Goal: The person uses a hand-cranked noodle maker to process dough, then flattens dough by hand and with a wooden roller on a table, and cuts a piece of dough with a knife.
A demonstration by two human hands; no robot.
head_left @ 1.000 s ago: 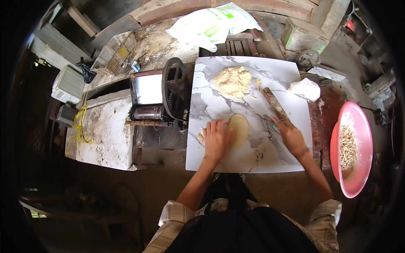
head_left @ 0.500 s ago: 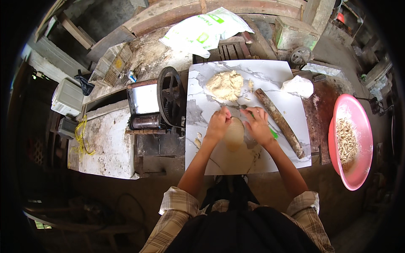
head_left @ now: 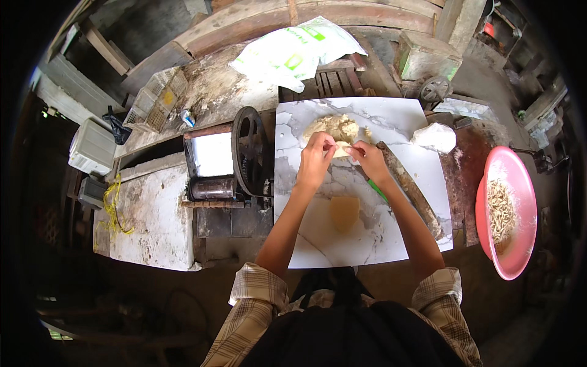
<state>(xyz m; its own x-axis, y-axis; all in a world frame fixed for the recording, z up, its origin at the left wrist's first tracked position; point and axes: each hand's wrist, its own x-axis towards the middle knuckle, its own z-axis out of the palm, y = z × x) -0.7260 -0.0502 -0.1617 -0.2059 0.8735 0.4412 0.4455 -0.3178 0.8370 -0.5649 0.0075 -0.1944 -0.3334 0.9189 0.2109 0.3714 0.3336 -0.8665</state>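
Fingers closed, my left hand (head_left: pixel 316 160) and my right hand (head_left: pixel 371 163) pinch a small pale piece of dough (head_left: pixel 341 148) between them, above the marble-patterned board (head_left: pixel 391 241). Just beyond it lies a lumpy mound of dough (head_left: pixel 333 126), partly hidden by my hands. Nearer to me, a flat tan sheet of dough (head_left: pixel 344 214) with a straight far edge rests on the board. A green tool (head_left: pixel 377 191) lies beside my right wrist, partly covered by it. To the right, a floury wooden stick (head_left: pixel 416 194) slants across the board.
A white bundle (head_left: pixel 434 139) sits at the board's right edge. Further right stands a pink basin (head_left: pixel 531 208) with dough strips (head_left: pixel 501 211). Left of the board is a roller machine (head_left: pixel 214 159) with a large wheel (head_left: pixel 249 153). Behind lies a white sack (head_left: pixel 299 52).
Both hands have moved away from me, off the flat sheet toward the mound, and now hold a small piece of dough up. The sheet looks shorter at its far end.
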